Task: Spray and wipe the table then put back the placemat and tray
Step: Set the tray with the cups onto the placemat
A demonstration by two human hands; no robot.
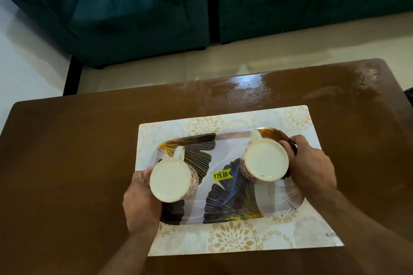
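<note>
— Fingers (143, 176) of the left hand (140, 203) curl round the tray's (225, 196) left end; the right hand (310, 167) grips its right end.

— And the tray itself?

— Resting on the placemat (234, 239), mid-table (67, 163), two upturned mugs (171, 182) on it.

— Good practice now?

— I'd keep it level, square it to the placemat's edges, then let go gently so the mugs don't slide.
</note>
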